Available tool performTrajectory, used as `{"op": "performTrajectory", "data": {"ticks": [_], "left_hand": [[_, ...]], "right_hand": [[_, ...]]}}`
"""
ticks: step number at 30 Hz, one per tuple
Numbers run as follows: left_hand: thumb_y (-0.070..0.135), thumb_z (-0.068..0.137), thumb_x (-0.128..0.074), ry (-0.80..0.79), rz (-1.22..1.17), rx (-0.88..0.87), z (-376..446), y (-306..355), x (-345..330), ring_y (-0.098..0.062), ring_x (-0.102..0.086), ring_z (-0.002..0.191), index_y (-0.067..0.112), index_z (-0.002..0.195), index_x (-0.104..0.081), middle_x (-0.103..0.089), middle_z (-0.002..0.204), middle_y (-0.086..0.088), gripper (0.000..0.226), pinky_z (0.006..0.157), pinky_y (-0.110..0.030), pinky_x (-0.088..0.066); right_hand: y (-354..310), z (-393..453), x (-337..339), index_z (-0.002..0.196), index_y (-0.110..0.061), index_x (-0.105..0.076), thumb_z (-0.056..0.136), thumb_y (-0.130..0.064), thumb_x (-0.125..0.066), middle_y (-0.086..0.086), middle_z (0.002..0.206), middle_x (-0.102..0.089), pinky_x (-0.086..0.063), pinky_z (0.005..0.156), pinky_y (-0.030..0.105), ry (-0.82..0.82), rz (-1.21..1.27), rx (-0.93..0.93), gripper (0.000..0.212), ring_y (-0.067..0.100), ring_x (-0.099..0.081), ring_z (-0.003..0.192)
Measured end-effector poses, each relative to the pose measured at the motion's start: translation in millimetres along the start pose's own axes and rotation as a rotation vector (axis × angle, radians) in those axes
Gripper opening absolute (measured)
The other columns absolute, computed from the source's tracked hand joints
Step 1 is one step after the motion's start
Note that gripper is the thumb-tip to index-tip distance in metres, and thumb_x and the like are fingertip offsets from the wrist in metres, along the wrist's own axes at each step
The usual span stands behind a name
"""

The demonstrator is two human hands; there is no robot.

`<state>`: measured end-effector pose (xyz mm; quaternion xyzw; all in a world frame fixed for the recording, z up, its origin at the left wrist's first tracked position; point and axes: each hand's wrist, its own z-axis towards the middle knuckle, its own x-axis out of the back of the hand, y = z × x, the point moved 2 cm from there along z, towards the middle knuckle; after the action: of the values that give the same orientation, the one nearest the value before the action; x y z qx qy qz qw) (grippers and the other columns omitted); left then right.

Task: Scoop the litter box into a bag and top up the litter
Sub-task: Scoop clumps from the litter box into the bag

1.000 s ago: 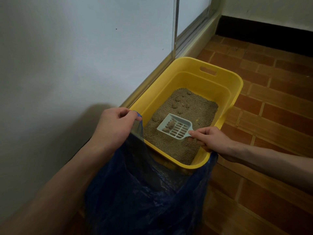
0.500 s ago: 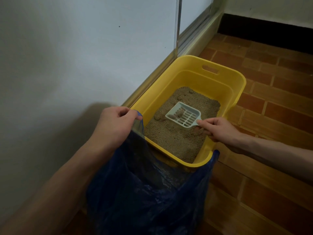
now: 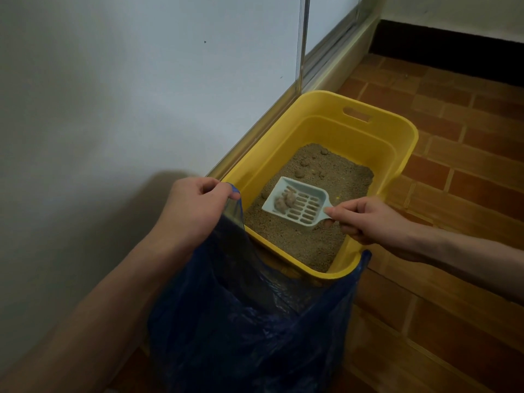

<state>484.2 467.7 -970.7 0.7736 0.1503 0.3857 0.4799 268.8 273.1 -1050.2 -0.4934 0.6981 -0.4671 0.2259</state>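
A yellow litter box (image 3: pixel 402 154) sits on the floor against the wall, half filled with sandy litter (image 3: pixel 309 242) and a few clumps (image 3: pixel 304 163) near its far end. My right hand (image 3: pixel 360 219) grips the handle of a pale slotted scoop (image 3: pixel 306 207), held just above the litter with clumps (image 3: pixel 285 200) lying in it. A dark blue plastic bag (image 3: pixel 249 321) hangs open in front of the box's near rim. My left hand (image 3: pixel 192 211) grips the bag's left edge and holds it up.
A white wall (image 3: pixel 113 80) and a metal sliding-door track (image 3: pixel 334 52) run along the left of the box. Brown brick-pattern floor tiles (image 3: pixel 453 194) spread to the right, with a dark skirting board (image 3: pixel 453 52) at the far wall.
The scoop went forward through the litter, then came back toward the near side and lifted with clumps in it. My left hand kept its hold on the bag.
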Motion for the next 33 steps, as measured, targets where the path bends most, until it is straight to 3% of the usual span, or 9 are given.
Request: {"op": "performTrajectory", "data": {"ticks": [4,10,13,16,22,27,30,33], "left_hand": [[0.021,0.092,-0.059,-0.003,-0.002,-0.013,1,1,1,-0.016,-0.031,0.053,0.021,0.076,-0.078,-0.036,0.066,-0.009,0.025,0.051,-0.026,-0.027],[0.023,0.091,-0.059,-0.013,0.019,0.024,-3,4,3,-0.019,-0.027,0.056,0.025,0.076,-0.078,-0.034,0.073,-0.008,0.024,0.05,-0.026,-0.023],[0.021,0.093,-0.057,-0.063,0.047,0.054,-9,8,6,-0.015,-0.031,0.046,0.02,0.079,-0.077,-0.036,0.067,-0.01,0.025,0.048,-0.024,-0.026],[0.021,0.096,-0.055,-0.129,0.09,0.08,-15,12,8,-0.012,-0.036,0.047,0.02,0.086,-0.078,-0.042,0.064,-0.005,0.025,0.05,-0.025,-0.028],[0.019,0.097,-0.055,-0.195,0.126,0.123,-25,11,14,-0.012,-0.037,0.052,0.013,0.089,-0.075,-0.043,0.064,-0.001,0.023,0.048,-0.025,-0.029],[0.019,0.096,-0.056,-0.257,0.195,0.174,-25,4,22,-0.009,-0.036,0.047,0.002,0.099,-0.073,-0.044,0.064,-0.002,0.025,0.043,-0.021,-0.029],[0.021,0.097,-0.056,-0.293,0.243,0.215,-25,0,26,-0.011,-0.037,0.048,0.006,0.087,-0.073,-0.047,0.065,-0.003,0.025,0.043,-0.023,-0.029],[0.017,0.097,-0.053,-0.277,0.313,0.212,-24,-3,30,-0.012,-0.037,0.048,0.001,0.082,-0.07,-0.046,0.067,-0.008,0.027,0.042,-0.024,-0.029]], "right_hand": [[-20,-15,-13,0.093,-0.005,-0.077,0.097,-0.038,-0.062,0.002,0.058,-0.044,-0.03,0.045,0.02,-0.117,-0.081,0.019,0.037,0.01,-0.032,0.048],[-45,-33,-32,0.088,-0.003,-0.076,0.096,-0.037,-0.061,0.002,0.057,-0.048,-0.033,0.044,0.017,-0.282,-0.216,0.039,0.038,0.008,-0.037,0.046],[-50,-39,-49,0.084,-0.009,-0.076,0.096,-0.045,-0.06,0.003,0.061,-0.051,-0.034,0.047,0.022,-0.322,-0.334,0.042,0.041,0.013,-0.04,0.051],[-50,-39,-69,0.082,-0.018,-0.076,0.096,-0.053,-0.058,0.003,0.065,-0.057,-0.035,0.052,0.033,-0.345,-0.483,0.048,0.042,0.019,-0.043,0.057],[-46,-15,-103,0.078,-0.022,-0.076,0.097,-0.054,-0.057,0.008,0.073,-0.072,-0.044,0.053,0.035,-0.255,-0.69,0.035,0.042,0.014,-0.052,0.054],[-47,-2,-109,0.076,-0.022,-0.076,0.097,-0.055,-0.057,0.006,0.067,-0.069,-0.043,0.051,0.034,-0.188,-0.681,0.016,0.043,0.015,-0.052,0.054],[-43,1,-108,0.076,-0.022,-0.077,0.095,-0.056,-0.059,0.012,0.07,-0.066,-0.042,0.055,0.036,-0.206,-0.581,0.008,0.043,0.02,-0.051,0.058],[-41,-3,-103,0.076,-0.018,-0.076,0.095,-0.054,-0.061,0.006,0.065,-0.056,-0.038,0.053,0.035,-0.233,-0.46,0.007,0.043,0.022,-0.044,0.058]]}}
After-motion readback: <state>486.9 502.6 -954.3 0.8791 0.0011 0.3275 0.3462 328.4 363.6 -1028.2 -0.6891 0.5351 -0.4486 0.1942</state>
